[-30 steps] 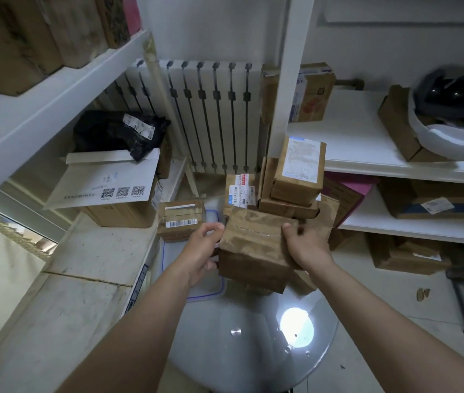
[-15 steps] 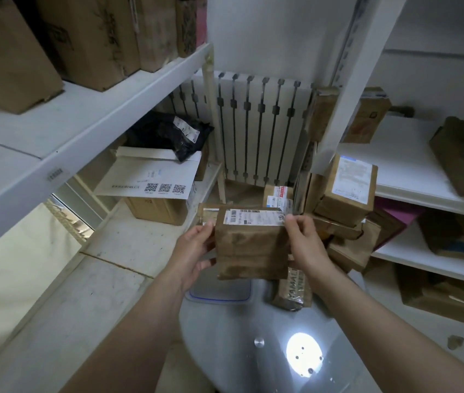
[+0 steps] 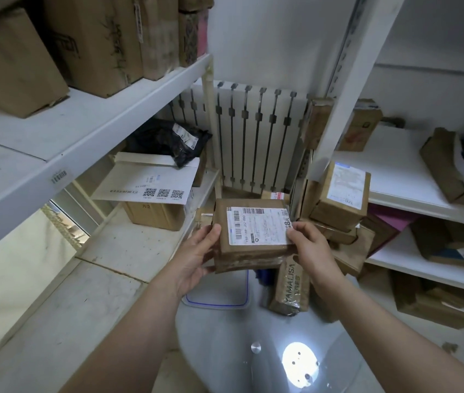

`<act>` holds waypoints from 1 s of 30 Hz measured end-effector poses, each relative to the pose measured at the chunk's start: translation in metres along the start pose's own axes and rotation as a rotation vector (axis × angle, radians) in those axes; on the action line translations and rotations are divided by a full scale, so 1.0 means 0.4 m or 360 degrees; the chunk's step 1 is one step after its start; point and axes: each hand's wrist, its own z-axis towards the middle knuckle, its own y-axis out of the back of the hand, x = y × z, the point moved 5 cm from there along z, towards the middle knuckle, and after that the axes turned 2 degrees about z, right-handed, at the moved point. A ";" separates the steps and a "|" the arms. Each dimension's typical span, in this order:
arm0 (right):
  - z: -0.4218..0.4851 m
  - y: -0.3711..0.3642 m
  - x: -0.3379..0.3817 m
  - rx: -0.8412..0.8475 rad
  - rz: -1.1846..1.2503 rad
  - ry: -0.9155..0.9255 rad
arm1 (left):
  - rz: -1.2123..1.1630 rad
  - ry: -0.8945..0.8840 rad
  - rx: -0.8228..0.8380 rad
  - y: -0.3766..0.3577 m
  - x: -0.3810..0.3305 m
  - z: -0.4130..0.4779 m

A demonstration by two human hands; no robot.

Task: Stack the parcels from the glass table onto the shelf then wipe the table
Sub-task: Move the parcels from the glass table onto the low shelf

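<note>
Hands grip a brown parcel (image 3: 250, 236) in mid-air: the left hand (image 3: 196, 256) closes on its left edge with the thumb on top, and the right hand (image 3: 308, 248) pinches its right edge, thumb resting on the white shipping label. The parcel is held tilted, label up, above the far edge of the round glass surface (image 3: 225, 350), between a white shelf (image 3: 89, 137) on the left and another white shelf (image 3: 400, 180) on the right. More parcels remain on the glass, including a leaning pile (image 3: 338, 205) by the right shelf's upright and a narrow printed box (image 3: 291, 287) standing on end just under the right hand. Several risks seem likely. The parcel looks taped over and glossy, so a hold by its edges alone could slip as it is carried to a shelf. Lowering or swinging it could brush the upright box or the leaning pile and tip them onto the glass or the floor. The left shelf already carries large cartons (image 3: 63, 49) close to its front edge, so a parcel set there carelessly might sit partly off the lip and fall. Wiping has not begun.
</note>
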 end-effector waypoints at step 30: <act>0.013 -0.004 0.050 0.0197 0.0311 -0.0245 | 0.1553 -0.1067 -0.0316 -0.077 -0.042 -0.027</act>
